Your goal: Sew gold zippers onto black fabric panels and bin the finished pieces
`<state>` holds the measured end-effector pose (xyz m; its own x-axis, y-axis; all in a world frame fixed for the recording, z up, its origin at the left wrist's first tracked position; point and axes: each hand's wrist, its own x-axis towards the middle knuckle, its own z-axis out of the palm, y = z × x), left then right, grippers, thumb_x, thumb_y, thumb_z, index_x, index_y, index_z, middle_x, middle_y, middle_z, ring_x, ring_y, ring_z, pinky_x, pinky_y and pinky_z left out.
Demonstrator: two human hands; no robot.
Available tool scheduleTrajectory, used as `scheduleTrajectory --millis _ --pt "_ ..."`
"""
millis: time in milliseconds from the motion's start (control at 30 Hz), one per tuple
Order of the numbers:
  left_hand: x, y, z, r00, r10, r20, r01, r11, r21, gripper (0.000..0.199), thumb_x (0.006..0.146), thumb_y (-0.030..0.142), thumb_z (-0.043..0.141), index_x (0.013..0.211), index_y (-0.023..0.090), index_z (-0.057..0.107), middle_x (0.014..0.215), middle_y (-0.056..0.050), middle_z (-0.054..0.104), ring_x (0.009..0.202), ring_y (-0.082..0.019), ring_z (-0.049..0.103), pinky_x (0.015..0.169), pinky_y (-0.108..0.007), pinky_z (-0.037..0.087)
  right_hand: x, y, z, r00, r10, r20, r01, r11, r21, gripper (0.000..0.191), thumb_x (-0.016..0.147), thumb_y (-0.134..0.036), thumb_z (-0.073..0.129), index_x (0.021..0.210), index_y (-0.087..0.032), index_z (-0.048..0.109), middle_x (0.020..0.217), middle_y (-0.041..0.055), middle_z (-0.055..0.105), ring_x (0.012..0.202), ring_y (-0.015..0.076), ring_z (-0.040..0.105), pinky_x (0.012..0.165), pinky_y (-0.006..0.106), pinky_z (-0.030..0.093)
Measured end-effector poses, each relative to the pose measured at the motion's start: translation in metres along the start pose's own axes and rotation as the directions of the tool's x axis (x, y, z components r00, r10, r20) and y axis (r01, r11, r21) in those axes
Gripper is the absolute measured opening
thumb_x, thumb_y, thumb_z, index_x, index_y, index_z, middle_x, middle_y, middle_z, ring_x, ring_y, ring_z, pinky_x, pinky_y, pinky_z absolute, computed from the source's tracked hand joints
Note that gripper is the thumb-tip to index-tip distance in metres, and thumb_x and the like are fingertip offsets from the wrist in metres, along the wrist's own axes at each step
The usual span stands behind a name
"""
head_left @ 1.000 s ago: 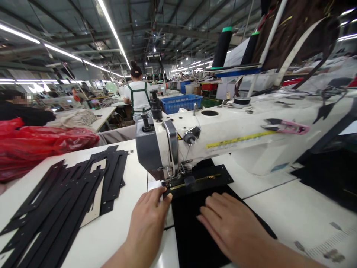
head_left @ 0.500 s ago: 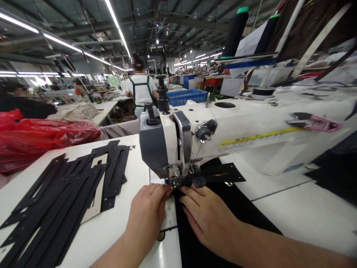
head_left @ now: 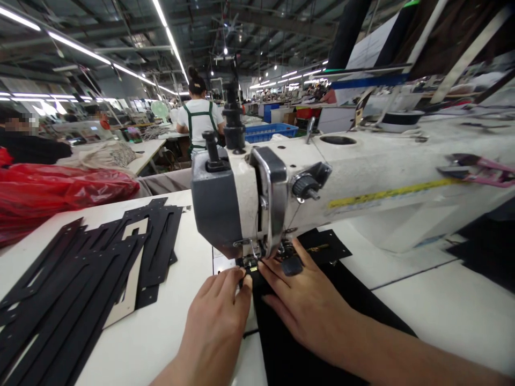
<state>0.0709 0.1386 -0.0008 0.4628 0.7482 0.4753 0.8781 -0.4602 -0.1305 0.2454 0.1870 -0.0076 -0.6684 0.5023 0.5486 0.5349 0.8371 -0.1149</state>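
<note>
A white and grey sewing machine (head_left: 257, 198) stands over black fabric (head_left: 293, 343) that runs under its foot. Gold zipper teeth (head_left: 253, 267) show just in front of the foot. My left hand (head_left: 219, 316) pinches the left edge of the black piece with thumb and fingers. My right hand (head_left: 309, 300) lies on the fabric right of the foot, its fingers apart and one reaching up behind a dark round knob. Behind it lies a black strip (head_left: 332, 244) with a gold zipper on it.
Flat black cut pieces (head_left: 92, 279) are piled on the left of the white table (head_left: 177, 321). A red plastic bag (head_left: 72, 187) lies beyond. Pink-handled snippers (head_left: 483, 167) rest on the machine arm. A person (head_left: 200, 115) stands behind, near a blue basket (head_left: 271, 131).
The view has come closer to the machine. My right hand's fingers have spread, with one raised toward the machine head. My left thumb now shows at the fabric edge, and gold teeth are visible.
</note>
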Motion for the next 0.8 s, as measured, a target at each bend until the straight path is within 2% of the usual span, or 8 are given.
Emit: scheduleTrajectory --millis 67,167,267,433,567,800 --pt "-0.0006 0.0011 -0.0014 1.000 0.007 -0.006 -0.006 0.999 0.044 0.032 0.084 0.002 0.032 0.097 0.007 0.061 0.101 -0.019 0.062 0.089 -0.028 0.061 0.068 -0.041 0.054 -0.0013 -0.0001 0.0034 1.000 0.003 0.029 -0.003 1.000 -0.008 0.028 0.087 -0.021 0.047 0.113 -0.016 0.057 0.115 0.0064 0.061 0.111 0.0240 0.050 0.107 0.053 0.014" --pt "-0.0001 0.0009 -0.0019 0.999 0.039 0.013 -0.039 0.999 0.035 0.028 0.085 0.004 0.035 0.096 0.007 0.061 0.100 -0.018 0.064 0.091 -0.027 0.062 0.070 -0.038 0.054 -0.0032 -0.0047 0.0057 0.999 0.035 0.001 -0.034 0.995 -0.094 0.023 0.087 -0.019 0.047 0.105 -0.016 0.062 0.112 0.0083 0.062 0.107 0.0236 0.053 0.100 0.047 0.029" --pt "0.0014 -0.0011 -0.0014 0.998 0.046 0.038 -0.046 0.999 -0.003 0.024 0.085 0.006 0.040 0.095 0.008 0.061 0.098 -0.016 0.065 0.092 -0.025 0.062 0.073 -0.035 0.053 -0.0033 -0.0072 0.0059 1.000 0.015 -0.008 -0.016 0.996 -0.091 0.027 0.088 -0.017 0.044 0.108 -0.011 0.060 0.112 0.0106 0.062 0.106 0.0236 0.054 0.094 0.042 0.038" --pt "0.0037 -0.0025 -0.0020 0.996 0.035 0.079 -0.031 0.998 -0.045 0.019 0.083 0.008 0.045 0.095 0.008 0.061 0.099 -0.015 0.064 0.090 -0.024 0.062 0.075 -0.036 0.052 -0.0024 -0.0028 0.0043 0.996 0.008 0.086 -0.016 0.996 0.086 0.034 0.088 -0.017 0.041 0.117 -0.005 0.054 0.117 0.0130 0.058 0.110 0.0236 0.050 0.097 0.041 0.039" --pt "0.0063 -0.0017 -0.0035 0.996 0.043 0.084 -0.037 0.997 -0.067 0.018 0.082 0.007 0.046 0.092 0.008 0.061 0.093 -0.014 0.064 0.086 -0.025 0.062 0.073 -0.036 0.051 -0.0016 -0.0029 0.0022 0.990 0.039 0.136 -0.051 0.995 0.083 0.035 0.087 -0.019 0.043 0.117 -0.005 0.054 0.119 0.0133 0.056 0.112 0.0257 0.048 0.098 0.043 0.038" --pt "0.0079 -0.0029 -0.0018 0.996 0.075 0.042 -0.074 0.997 -0.014 0.028 0.084 0.007 0.035 0.092 0.009 0.062 0.090 -0.014 0.064 0.081 -0.025 0.061 0.067 -0.038 0.050 -0.0019 -0.0047 0.0008 0.984 0.051 0.171 -0.063 0.996 0.063 0.036 0.090 -0.021 0.040 0.121 -0.006 0.051 0.124 0.0119 0.054 0.118 0.0244 0.043 0.101 0.041 0.034"
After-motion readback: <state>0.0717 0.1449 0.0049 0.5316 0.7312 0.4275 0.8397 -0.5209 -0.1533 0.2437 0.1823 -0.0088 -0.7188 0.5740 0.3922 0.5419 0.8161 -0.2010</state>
